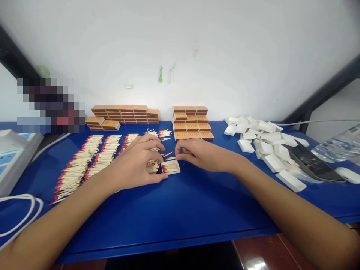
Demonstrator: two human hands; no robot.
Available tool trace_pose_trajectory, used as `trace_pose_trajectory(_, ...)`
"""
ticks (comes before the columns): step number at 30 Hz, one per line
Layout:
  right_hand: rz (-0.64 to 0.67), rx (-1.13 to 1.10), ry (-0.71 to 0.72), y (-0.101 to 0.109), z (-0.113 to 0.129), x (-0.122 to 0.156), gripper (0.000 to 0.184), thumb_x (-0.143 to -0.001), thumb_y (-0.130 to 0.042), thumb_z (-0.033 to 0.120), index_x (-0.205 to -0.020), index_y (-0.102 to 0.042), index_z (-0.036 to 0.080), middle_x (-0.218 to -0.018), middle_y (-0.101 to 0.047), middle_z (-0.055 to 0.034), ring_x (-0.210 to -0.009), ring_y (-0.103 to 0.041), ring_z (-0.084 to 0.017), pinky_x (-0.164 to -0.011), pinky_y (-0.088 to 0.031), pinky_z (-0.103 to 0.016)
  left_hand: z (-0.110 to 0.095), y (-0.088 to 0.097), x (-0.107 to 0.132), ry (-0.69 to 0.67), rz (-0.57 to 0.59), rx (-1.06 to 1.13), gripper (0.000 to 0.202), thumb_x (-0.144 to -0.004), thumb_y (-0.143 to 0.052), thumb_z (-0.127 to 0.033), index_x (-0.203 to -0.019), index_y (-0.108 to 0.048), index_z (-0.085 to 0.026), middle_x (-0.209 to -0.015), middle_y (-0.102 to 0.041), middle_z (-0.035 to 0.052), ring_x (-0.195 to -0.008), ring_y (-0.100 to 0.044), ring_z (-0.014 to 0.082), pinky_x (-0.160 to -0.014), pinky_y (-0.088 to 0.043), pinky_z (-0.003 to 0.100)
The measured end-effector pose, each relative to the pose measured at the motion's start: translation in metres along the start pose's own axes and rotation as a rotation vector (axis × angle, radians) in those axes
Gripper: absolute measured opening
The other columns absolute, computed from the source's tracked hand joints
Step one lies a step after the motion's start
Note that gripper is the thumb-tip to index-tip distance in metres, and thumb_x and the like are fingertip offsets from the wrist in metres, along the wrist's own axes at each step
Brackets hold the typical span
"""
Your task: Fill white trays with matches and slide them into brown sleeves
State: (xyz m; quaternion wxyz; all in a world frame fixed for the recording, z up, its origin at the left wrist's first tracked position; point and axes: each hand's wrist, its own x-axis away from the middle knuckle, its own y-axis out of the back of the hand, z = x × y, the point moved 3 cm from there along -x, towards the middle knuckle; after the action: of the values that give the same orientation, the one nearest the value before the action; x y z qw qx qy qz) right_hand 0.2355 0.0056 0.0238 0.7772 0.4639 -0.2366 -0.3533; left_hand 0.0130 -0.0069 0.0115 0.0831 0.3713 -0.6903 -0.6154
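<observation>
A small white tray (171, 167) filled with red-tipped matches lies on the blue table (180, 210). My left hand (137, 163) curls beside its left end, fingers and thumb closed round a small bundle of matches (152, 166). My right hand (198, 153) rests just right of the tray, its fingertips pinched together over the tray's far corner; what they hold is too small to see. Long rows of loose matches (84, 161) spread out to the left of my left hand.
Two stacks of orange matchbox sleeves (126, 114) (191, 122) stand at the back against the white wall. A heap of empty white trays (264, 144) lies at the right, beside a dark phone (313, 163). White cables (17, 213) and a white device (12, 153) sit at the left.
</observation>
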Motion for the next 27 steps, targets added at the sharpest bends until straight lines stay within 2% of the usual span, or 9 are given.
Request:
trace_pose_trajectory(5,0.026,0.018,0.028,-0.008,0.011,0.003,0.012,-0.107,-0.063,0.026,-0.1,-0.071,0.021,-0.083,-0.068,-0.0003,-0.071,-0.056,-0.016,-0.069,-0.036,-0.029,-0.001,0.0,0.0,0.001,0.018,-0.004,0.023,-0.085,-0.087,-0.047,-0.088,-0.081,-0.025,-0.128,-0.077,0.0074,-0.135,-0.06,0.0351,-0.116,-0.048,0.056)
trace_pose_trajectory(10,-0.182,0.008,0.074,-0.012,0.0,-0.009,0.011,-0.108,-0.063,0.026,-0.107,-0.071,0.019,-0.09,-0.067,-0.0022,-0.078,-0.056,-0.017,-0.073,-0.037,-0.029,0.001,-0.001,0.002,-0.02,0.012,-0.018,0.025,-0.086,-0.087,-0.048,-0.089,-0.082,-0.024,-0.128,-0.076,0.0078,-0.135,-0.059,0.0351,-0.117,-0.048,0.056)
trace_pose_trajectory(13,-0.197,0.012,0.112,-0.022,-0.01,-0.019,0.008,-0.104,-0.068,0.022,-0.111,-0.071,0.019,-0.101,-0.065,-0.0044,-0.086,-0.057,-0.018,-0.077,-0.04,-0.028,0.001,-0.001,0.002,-0.023,0.014,-0.016,0.025,-0.087,-0.087,-0.048,-0.089,-0.082,-0.024,-0.128,-0.076,0.0077,-0.135,-0.059,0.035,-0.116,-0.048,0.056)
trace_pose_trajectory(15,-0.201,0.039,0.082,-0.027,-0.014,-0.024,0.006,-0.105,-0.068,0.024,-0.105,-0.07,0.019,-0.103,-0.066,-0.005,-0.087,-0.057,-0.018,-0.076,-0.04,-0.028,0.001,-0.001,0.001,-0.022,0.012,-0.015,0.025,-0.087,-0.087,-0.048,-0.088,-0.081,-0.024,-0.127,-0.076,0.0073,-0.135,-0.06,0.0348,-0.116,-0.049,0.055)
trace_pose_trajectory(19,-0.187,0.179,-0.107,-0.024,-0.015,-0.022,0.035,-0.111,-0.06,0.039,-0.083,-0.064,0.018,-0.087,-0.067,-0.0049,-0.075,-0.054,-0.017,-0.068,-0.033,-0.031,0.0,-0.001,0.001,-0.022,0.007,-0.008,0.025,-0.086,-0.087,-0.049,-0.087,-0.081,-0.024,-0.129,-0.076,0.0071,-0.136,-0.059,0.0354,-0.117,-0.048,0.056)
trace_pose_trajectory(21,-0.183,0.198,-0.128,-0.016,-0.014,-0.018,0.044,-0.115,-0.051,0.042,-0.08,-0.064,0.018,-0.081,-0.067,-0.0053,-0.072,-0.053,-0.018,-0.067,-0.032,-0.032,0.0,-0.001,0.001,-0.025,0.006,-0.01,0.025,-0.086,-0.087,-0.049,-0.087,-0.081,-0.024,-0.13,-0.076,0.0071,-0.136,-0.059,0.0354,-0.117,-0.048,0.057)
trace_pose_trajectory(23,-0.184,0.16,-0.041,-0.008,-0.014,-0.014,0.034,-0.115,-0.049,0.032,-0.092,-0.07,0.018,-0.088,-0.069,-0.006,-0.079,-0.057,-0.019,-0.072,-0.036,-0.032,0.001,-0.001,0.001,-0.027,0.005,-0.018,0.025,-0.087,-0.087,-0.049,-0.088,-0.081,-0.025,-0.13,-0.076,0.0072,-0.136,-0.059,0.0349,-0.116,-0.048,0.056)
trace_pose_trajectory(25,-0.14,0.104,0.082,-0.004,-0.015,-0.012,0.02,-0.11,-0.052,0.017,-0.113,-0.072,0.019,-0.101,-0.069,-0.0064,-0.09,-0.06,-0.02,-0.081,-0.041,-0.03,0.001,-0.002,0.001,-0.031,0.003,-0.024,0.026,-0.088,-0.086,-0.05,-0.089,-0.081,-0.024,-0.129,-0.076,0.0075,-0.135,-0.059,0.0344,-0.115,-0.048,0.055)
trace_pose_trajectory(27,-0.07,0.058,0.153,-0.004,-0.019,-0.011,0.026,-0.106,-0.054,0.011,-0.123,-0.071,0.022,-0.108,-0.066,-0.0065,-0.097,-0.06,-0.02,-0.087,-0.044,-0.031,0.002,-0.002,0.001,-0.037,-0.002,-0.026,0.027,-0.088,-0.085,-0.051,-0.09,-0.082,-0.024,-0.129,-0.076,0.0078,-0.135,-0.059,0.0344,-0.116,-0.048,0.054)
